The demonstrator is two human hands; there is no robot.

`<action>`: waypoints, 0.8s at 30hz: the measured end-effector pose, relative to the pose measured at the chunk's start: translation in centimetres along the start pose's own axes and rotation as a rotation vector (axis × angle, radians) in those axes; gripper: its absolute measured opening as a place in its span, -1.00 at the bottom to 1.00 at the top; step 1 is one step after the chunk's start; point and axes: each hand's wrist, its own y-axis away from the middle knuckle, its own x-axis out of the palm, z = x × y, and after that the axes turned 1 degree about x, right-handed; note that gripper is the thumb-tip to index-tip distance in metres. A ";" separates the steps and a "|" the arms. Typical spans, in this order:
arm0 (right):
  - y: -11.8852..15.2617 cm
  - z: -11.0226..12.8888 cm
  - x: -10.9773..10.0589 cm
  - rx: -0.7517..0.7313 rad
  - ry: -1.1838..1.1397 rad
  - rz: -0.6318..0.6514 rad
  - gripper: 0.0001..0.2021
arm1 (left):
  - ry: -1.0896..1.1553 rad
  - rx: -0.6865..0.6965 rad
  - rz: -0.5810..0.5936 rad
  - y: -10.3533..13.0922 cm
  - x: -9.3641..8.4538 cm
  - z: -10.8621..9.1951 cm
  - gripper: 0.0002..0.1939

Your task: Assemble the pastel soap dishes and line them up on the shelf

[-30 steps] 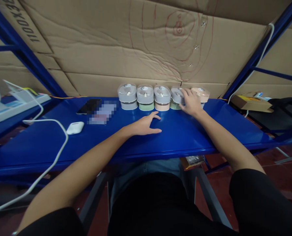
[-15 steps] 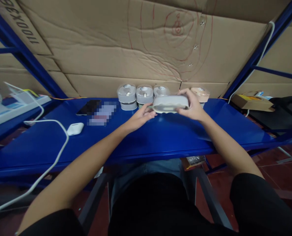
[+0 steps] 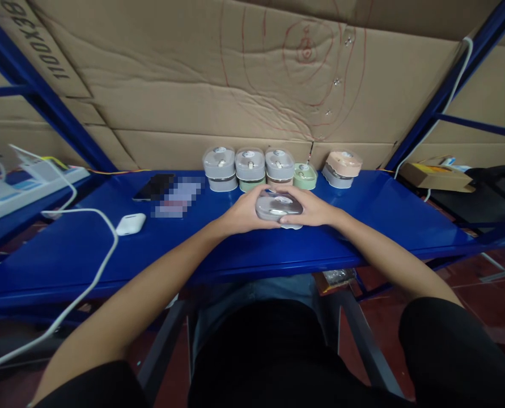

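Both hands hold a small grey plastic box (image 3: pixel 273 216) with a see-through lid, upright and low over the blue shelf. My left hand (image 3: pixel 244 214) wraps round its left side, and my right hand (image 3: pixel 318 209) grips the right side, thumb at the front. A pale wavy edge shows under the box by the right thumb. Behind the hands stand similar boxes in stacks of two: grey on grey (image 3: pixel 220 169), grey on green (image 3: pixel 251 164) and grey on a peach-toned one (image 3: pixel 279 163). A single green box (image 3: pixel 305 178) sits beside them. Farther right, a peach box (image 3: pixel 343 162) rests on a grey one.
On the left of the blue shelf (image 3: pixel 218 255) lie a dark phone (image 3: pixel 153 187), a blurred-out flat item (image 3: pixel 176 196) and a white earphone case (image 3: pixel 131 224). A white cable (image 3: pixel 88 283) runs over the left edge. Cardboard (image 3: pixel 171 102) walls the back; an open carton (image 3: pixel 433 175) is at right.
The grey box was tilted and higher, its wavy edge facing me. Now it is upright, lower and nearer, with both hands closed round it. The green box behind has come into view.
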 end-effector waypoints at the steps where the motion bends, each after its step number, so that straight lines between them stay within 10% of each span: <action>1: 0.0 0.3 0.0 0.007 0.009 0.000 -0.08 | -0.023 0.024 0.011 0.0 0.1 -0.1 0.12; 11: 1.4 -1.7 -5.4 0.194 0.020 0.093 -0.37 | -0.127 0.029 0.149 0.4 0.1 -0.1 0.29; 16: 2.9 -5.1 -8.2 0.469 0.171 0.158 -0.29 | -0.203 0.079 0.215 0.7 -0.3 -0.1 -0.14; 24: 2.9 -6.2 -7.6 0.472 0.217 0.199 0.02 | -0.176 0.149 0.272 0.6 0.1 0.4 -0.47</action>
